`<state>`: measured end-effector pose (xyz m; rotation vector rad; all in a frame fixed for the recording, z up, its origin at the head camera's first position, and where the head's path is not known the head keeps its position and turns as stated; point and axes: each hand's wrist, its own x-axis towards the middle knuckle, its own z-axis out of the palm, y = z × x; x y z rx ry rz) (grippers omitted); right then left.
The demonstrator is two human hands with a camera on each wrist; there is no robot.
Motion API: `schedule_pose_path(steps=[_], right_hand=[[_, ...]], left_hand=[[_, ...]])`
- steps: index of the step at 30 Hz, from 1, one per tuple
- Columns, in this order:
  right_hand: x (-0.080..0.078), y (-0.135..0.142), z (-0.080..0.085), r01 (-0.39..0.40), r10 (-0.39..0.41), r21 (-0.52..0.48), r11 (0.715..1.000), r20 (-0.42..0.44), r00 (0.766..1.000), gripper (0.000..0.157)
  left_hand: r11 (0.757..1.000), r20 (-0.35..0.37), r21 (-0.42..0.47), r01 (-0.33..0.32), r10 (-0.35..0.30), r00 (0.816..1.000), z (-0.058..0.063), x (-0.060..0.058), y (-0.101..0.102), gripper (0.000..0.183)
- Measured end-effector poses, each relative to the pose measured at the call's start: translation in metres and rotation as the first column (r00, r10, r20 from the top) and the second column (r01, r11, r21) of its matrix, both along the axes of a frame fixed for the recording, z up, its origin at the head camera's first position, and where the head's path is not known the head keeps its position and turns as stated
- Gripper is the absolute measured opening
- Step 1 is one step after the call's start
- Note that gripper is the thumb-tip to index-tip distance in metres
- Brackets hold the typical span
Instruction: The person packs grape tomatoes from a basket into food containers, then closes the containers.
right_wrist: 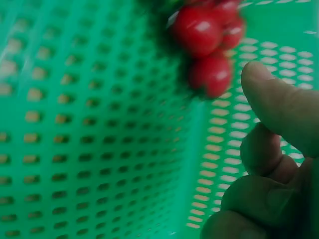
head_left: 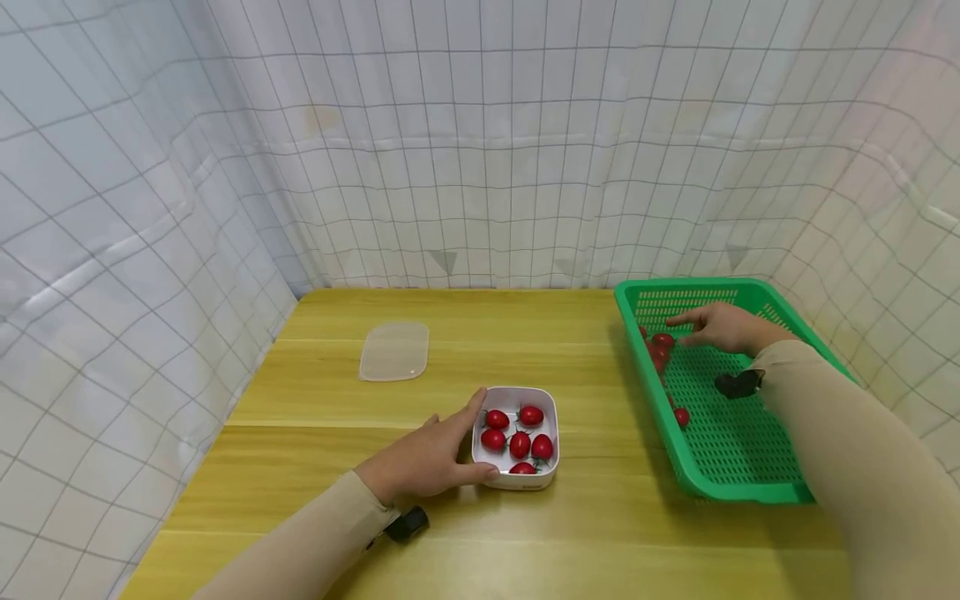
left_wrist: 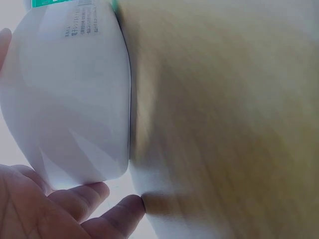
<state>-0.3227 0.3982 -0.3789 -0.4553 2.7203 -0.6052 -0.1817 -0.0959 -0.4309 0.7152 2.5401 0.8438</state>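
So the left hand is steadying a white square container on the wooden table, fingers around its far-left corner and thumb by the near wall, spread wide but having hold of it. Six cherry tomatoes are sitting inside in a loose single layer, bare white floor showing between them.

Meanwhile the right hand is reaching into the green plastic basket, near its left wall, where more loose tomatoes are bunching up. Its fingers are bending a bit, thumb standing apart, and it's gripping nothing. The right wrist view is showing a small gap between thumb and the nearest tomato.

My read: this is the picking part of moving tomatoes from basket to container, which is looking far from full. The next move is calling for a gentle pinch on one tomato without dragging its neighbours along. The clear lid is lying flat on the table, beyond the container and left, so covering is probably waiting.
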Motion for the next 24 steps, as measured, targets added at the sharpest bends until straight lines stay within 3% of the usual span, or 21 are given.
schedule_pose_path(steps=[15,24], right_hand=[[-0.024,-0.001,-0.026,-0.013,0.012,0.036,0.999,0.013,1.000,0.051],[-0.025,-0.004,-0.032,-0.056,0.054,0.107,0.993,0.019,0.998,0.053]], left_hand=[[1.000,0.001,0.025,-0.008,0.008,1.000,-0.002,0.001,-0.001,0.110],[1.000,0.003,0.025,-0.014,0.014,1.000,-0.004,0.003,-0.001,0.111]])
